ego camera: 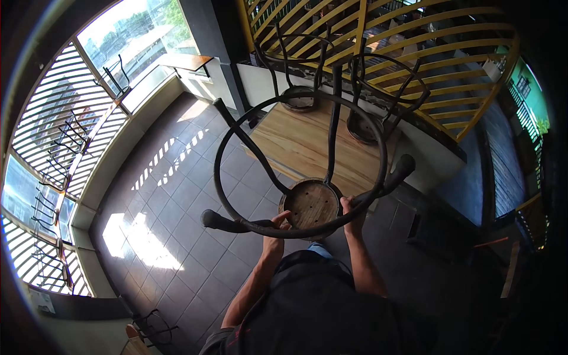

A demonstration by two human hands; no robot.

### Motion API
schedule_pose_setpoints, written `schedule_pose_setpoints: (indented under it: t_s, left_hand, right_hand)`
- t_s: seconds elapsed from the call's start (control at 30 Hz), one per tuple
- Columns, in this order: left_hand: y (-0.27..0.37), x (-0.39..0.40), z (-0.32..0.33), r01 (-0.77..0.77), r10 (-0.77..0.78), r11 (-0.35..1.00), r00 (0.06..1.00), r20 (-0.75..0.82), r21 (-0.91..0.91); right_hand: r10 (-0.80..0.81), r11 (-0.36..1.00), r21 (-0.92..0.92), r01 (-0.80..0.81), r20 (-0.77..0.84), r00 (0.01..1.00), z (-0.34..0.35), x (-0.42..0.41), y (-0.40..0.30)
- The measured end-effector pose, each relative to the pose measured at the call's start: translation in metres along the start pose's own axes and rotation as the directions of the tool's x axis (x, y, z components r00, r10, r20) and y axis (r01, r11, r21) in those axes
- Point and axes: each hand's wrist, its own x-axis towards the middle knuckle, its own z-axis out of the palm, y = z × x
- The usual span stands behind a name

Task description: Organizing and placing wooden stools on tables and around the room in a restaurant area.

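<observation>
An upside-down stool [312, 205] is held in front of me by both hands. Its round wooden seat is lowest, showing a worn underside with several small holes. Four dark metal legs rise from it through a round ring [216, 164]. My left hand [277, 230] grips near the seat's left edge, by the base of one leg, which partly hides the fingers. At the seat's right edge, my right hand [351, 217] is closed around the rim beside another leg. Beyond the stool stands a wooden table [284, 131], with two more upturned stools, one far [300, 98] and one right [364, 128].
A yellow slatted partition [359, 26] on a low wall backs the table. More upturned stools [57, 213] line the window ledge on the left. Grey floor tiles [199, 230] carry patches of sunlight. Another stool [155, 328] is at the lower left.
</observation>
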Motion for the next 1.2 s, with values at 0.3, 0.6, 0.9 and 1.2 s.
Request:
schedule_pose_setpoints:
  t_s: [0.3, 0.6, 0.9, 1.2]
  left_hand:
    - [-0.005, 0.087, 0.04, -0.096, 0.097, 0.994, 0.995, -0.028, 0.05]
    - [-0.022, 0.135, 0.058, -0.192, 0.207, 0.968, 0.975, -0.077, 0.163]
    - [-0.038, 0.16, 0.051, -0.161, 0.187, 0.913, 0.982, -0.034, 0.376]
    - [-0.055, 0.195, 0.057, -0.169, 0.221, 0.845, 0.974, -0.045, 0.508]
  right_hand:
    - [0.079, 0.997, 0.004, -0.08, 0.15, 0.985, 0.018, 0.108, 0.036]
    - [0.161, 0.984, 0.022, -0.177, 0.314, 0.935, 0.017, 0.161, 0.077]
    - [0.242, 0.958, 0.085, -0.274, 0.277, 0.93, 0.023, 0.183, 0.08]
    - [0.113, 0.985, 0.084, -0.152, 0.354, 0.928, 0.03, 0.225, 0.104]
